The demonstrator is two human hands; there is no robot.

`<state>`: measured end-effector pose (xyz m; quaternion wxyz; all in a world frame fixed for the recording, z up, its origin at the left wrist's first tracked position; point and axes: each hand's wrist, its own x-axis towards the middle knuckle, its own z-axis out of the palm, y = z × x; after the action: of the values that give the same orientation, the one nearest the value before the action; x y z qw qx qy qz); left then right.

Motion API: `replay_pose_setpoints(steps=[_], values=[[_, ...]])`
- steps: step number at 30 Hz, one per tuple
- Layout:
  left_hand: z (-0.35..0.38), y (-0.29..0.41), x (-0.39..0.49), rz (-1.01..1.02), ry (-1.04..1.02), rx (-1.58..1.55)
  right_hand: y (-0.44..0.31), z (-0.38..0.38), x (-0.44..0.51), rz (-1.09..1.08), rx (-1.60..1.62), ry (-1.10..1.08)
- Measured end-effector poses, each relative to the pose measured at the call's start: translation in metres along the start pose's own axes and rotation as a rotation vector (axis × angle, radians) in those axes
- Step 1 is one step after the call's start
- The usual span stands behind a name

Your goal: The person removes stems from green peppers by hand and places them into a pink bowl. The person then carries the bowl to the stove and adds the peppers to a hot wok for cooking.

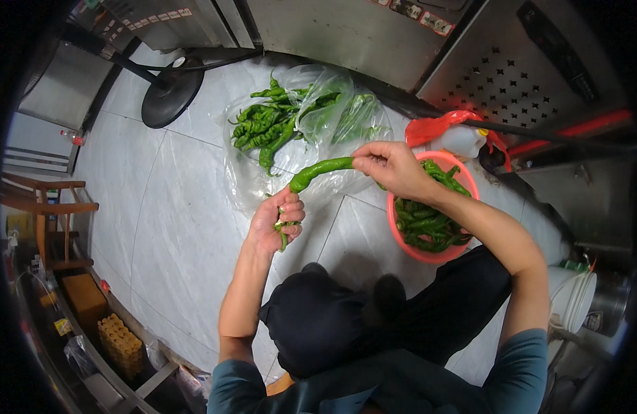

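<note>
A long green chili pepper (321,169) is stretched between both hands above a clear plastic bag. My left hand (279,220) grips its thick stem end, with green stems bunched in the curled fingers. The pepper's other end is pinched between thumb and fingers of my right hand (388,168). More long green peppers (264,124) lie on and in the clear plastic bag (246,181), spread on the floor. Beneath my right forearm is a pink plastic basin (396,230) holding many green peppers (427,222); the forearm hides part of it.
A round black stand base (172,95) rests on the tiled floor at upper left. A red plastic bag (432,127) and a white jug (460,141) lie behind the basin. At right is a white bucket (572,297); at left, a wooden chair (65,208). Metal cabinets (349,36) line the back.
</note>
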<state>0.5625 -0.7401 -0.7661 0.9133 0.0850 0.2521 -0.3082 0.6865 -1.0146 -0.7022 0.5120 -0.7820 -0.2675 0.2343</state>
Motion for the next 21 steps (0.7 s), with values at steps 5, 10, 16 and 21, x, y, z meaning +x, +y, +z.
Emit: replay_pose_setpoints(steps=[5, 10, 16, 21], values=[[-0.011, -0.002, 0.0, 0.048, -0.152, -0.161, 0.011, -0.002, 0.007, 0.295, 0.397, 0.106], [-0.011, -0.001, 0.013, 0.245, -0.276, -0.376, 0.017, -0.011, 0.006, 0.482, 0.834, 0.124], [-0.013, 0.008, 0.02, 0.305, -0.361, -0.336, -0.02, -0.02, 0.005, 0.394, 0.493, -0.051], [-0.02, 0.026, 0.004, 0.399, -0.35, -0.307, -0.045, -0.057, 0.013, -0.065, 0.24, -0.1]])
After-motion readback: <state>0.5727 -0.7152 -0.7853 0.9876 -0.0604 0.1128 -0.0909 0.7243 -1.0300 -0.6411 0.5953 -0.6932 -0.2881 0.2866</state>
